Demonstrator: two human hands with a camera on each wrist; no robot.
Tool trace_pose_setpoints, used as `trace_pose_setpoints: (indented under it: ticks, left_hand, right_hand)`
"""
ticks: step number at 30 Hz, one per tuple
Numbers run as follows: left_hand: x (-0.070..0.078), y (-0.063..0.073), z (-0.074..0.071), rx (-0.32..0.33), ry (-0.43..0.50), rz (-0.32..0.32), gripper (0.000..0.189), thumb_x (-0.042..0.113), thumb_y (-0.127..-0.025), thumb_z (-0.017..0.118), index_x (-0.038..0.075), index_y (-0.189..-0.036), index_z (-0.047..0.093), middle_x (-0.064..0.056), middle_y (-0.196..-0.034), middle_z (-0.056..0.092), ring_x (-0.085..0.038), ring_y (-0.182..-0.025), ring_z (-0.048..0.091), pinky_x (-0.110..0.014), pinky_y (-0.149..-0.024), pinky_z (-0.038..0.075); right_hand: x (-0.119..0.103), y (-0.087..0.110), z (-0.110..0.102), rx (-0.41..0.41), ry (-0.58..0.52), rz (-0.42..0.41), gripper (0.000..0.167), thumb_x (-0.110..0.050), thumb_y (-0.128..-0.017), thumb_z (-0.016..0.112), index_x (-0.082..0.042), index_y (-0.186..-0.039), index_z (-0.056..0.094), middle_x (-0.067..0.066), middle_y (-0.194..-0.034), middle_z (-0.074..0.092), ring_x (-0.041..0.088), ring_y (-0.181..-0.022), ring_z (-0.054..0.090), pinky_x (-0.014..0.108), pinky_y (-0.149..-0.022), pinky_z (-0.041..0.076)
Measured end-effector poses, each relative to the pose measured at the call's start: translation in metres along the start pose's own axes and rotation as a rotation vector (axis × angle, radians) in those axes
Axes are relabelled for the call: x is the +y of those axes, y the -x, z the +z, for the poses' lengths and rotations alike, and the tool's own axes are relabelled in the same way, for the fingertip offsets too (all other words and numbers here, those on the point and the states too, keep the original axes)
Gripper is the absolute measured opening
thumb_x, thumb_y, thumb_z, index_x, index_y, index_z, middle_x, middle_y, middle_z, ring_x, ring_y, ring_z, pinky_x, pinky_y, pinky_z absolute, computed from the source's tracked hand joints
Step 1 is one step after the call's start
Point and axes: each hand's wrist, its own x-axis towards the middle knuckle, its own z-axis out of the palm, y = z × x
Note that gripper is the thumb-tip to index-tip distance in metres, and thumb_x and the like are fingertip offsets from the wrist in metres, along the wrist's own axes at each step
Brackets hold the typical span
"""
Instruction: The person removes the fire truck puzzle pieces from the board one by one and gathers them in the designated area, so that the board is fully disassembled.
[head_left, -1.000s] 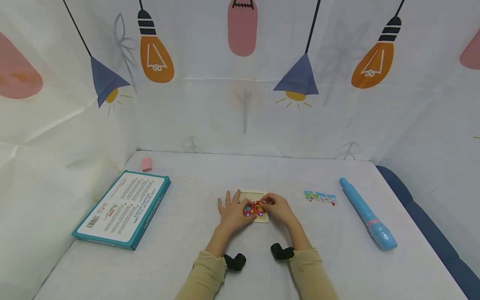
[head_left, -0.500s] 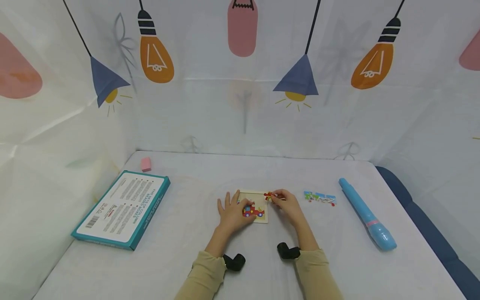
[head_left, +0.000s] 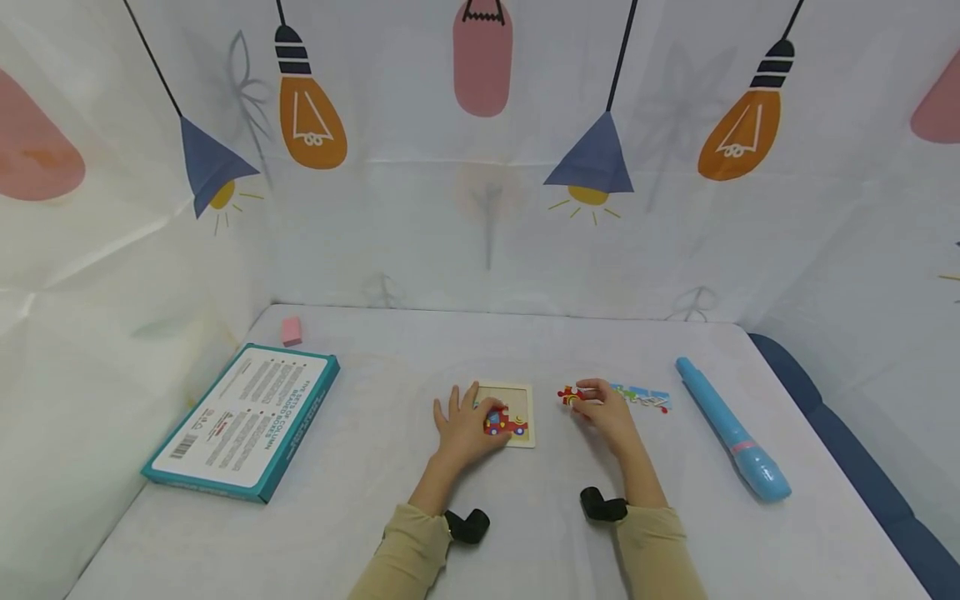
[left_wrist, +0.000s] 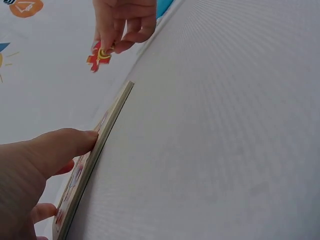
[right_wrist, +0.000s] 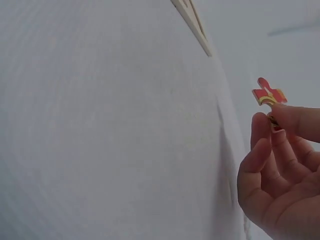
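My left hand (head_left: pixel 463 429) lies at the left side of a shallow wooden puzzle board (head_left: pixel 527 396), fingers spread, with its thumb (left_wrist: pixel 75 141) on the board in the left wrist view. Red vehicle pieces (head_left: pixel 516 423) sit in the board's lower part; the hand hides some of them. Off to the board's right, my right hand (head_left: pixel 611 414) pinches a red and yellow puzzle piece (right_wrist: pixel 267 94) between thumb and fingers. It is held up above the table. Just behind that hand lies a row of blue and green puzzle pieces (head_left: pixel 643 395), its left end partly covered.
A teal-edged flat box (head_left: pixel 240 421) lies on the left of the white table, with a small pink block (head_left: pixel 292 331) behind it. On the right is a long blue wand-like object (head_left: pixel 731 429). Printed fabric stands behind the table, and a dark blue chair (head_left: pixel 832 454) beside it.
My right hand has lifted the red and yellow piece off the board and carried it right, close to the row of loose pieces. The left hand has stayed on the board.
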Motion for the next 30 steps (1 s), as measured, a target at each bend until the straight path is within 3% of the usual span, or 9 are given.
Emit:
trace_pose_setpoints:
  ticks: [7,11,19,25,30]
  left_hand:
    - [0.0,0.0,-0.001,-0.017,-0.022,-0.011,0.058,0.048,-0.072,0.071,0.025,-0.124,0.057,-0.011,-0.145,0.035,-0.041,-0.135,0.02,-0.066,-0.102,0.007]
    - [-0.001,0.0,-0.001,-0.024,-0.028,-0.012,0.058,0.048,-0.073,0.07,0.024,-0.124,0.057,-0.011,-0.146,0.034,-0.041,-0.135,0.02,-0.066,-0.102,0.007]
    - [0.0,0.0,-0.001,-0.025,-0.029,0.001,0.057,0.048,-0.073,0.07,0.024,-0.123,0.057,-0.012,-0.145,0.034,-0.042,-0.135,0.021,-0.067,-0.101,0.008]
    - [-0.001,0.0,-0.002,-0.022,-0.028,0.003,0.057,0.048,-0.073,0.07,0.024,-0.123,0.058,-0.012,-0.145,0.034,-0.042,-0.135,0.021,-0.067,-0.101,0.007]
    - [0.0,0.001,-0.002,-0.017,-0.019,0.007,0.056,0.048,-0.073,0.07,0.024,-0.122,0.058,-0.012,-0.145,0.034,-0.042,-0.134,0.021,-0.067,-0.101,0.007]
  right_hand:
    - [0.006,0.003,-0.017,0.014,0.001,0.027,0.036,-0.011,-0.09,0.058,0.001,-0.122,0.047,0.014,-0.108,0.056,0.007,-0.079,0.056,0.022,-0.07,0.047]
    - [0.008,0.006,-0.026,0.033,-0.014,0.048,0.039,-0.015,-0.092,0.054,0.001,-0.126,0.045,0.014,-0.111,0.056,0.003,-0.082,0.058,0.02,-0.071,0.048]
    - [0.017,0.011,-0.046,0.091,-0.055,0.057,0.042,-0.015,-0.092,0.055,0.002,-0.128,0.042,-0.001,-0.096,0.061,-0.002,-0.075,0.058,0.02,-0.066,0.047]
    - [0.021,0.014,-0.056,0.121,-0.036,0.068,0.042,-0.015,-0.091,0.056,0.002,-0.128,0.043,-0.006,-0.092,0.062,-0.005,-0.073,0.058,0.018,-0.066,0.047]
    - [0.025,0.018,-0.062,0.158,-0.027,0.049,0.039,-0.016,-0.09,0.058,0.003,-0.122,0.046,0.005,-0.095,0.065,0.001,-0.074,0.06,0.017,-0.064,0.048]
